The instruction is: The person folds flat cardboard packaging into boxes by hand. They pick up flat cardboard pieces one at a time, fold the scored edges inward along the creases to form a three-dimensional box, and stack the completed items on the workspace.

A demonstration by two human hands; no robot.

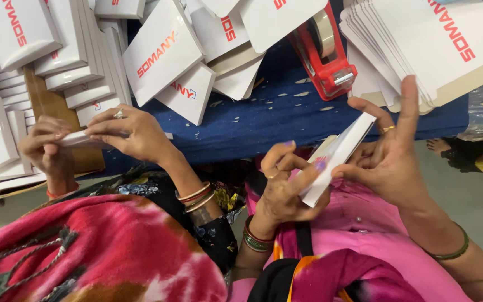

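Both hands clamp one flat white cardboard box (339,156): my left hand (286,187) pinches its lower edge, my right hand (389,159) grips its far side, index finger raised. I see it tilted over my pink lap. At 12 o'clock sits a red tape dispenser (322,53) on the blue table (264,120); at 9 o'clock, a co-worker's hands (129,134) fold another.

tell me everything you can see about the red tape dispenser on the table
The red tape dispenser looks like glossy plastic, with a roll of clear tape seated in its body and a metal cutter at the end nearest the camera. It rests on the blue cloth-covered table, angled across it. White flat cartons overlap its far end; another stack lies beside it. No hand touches it.
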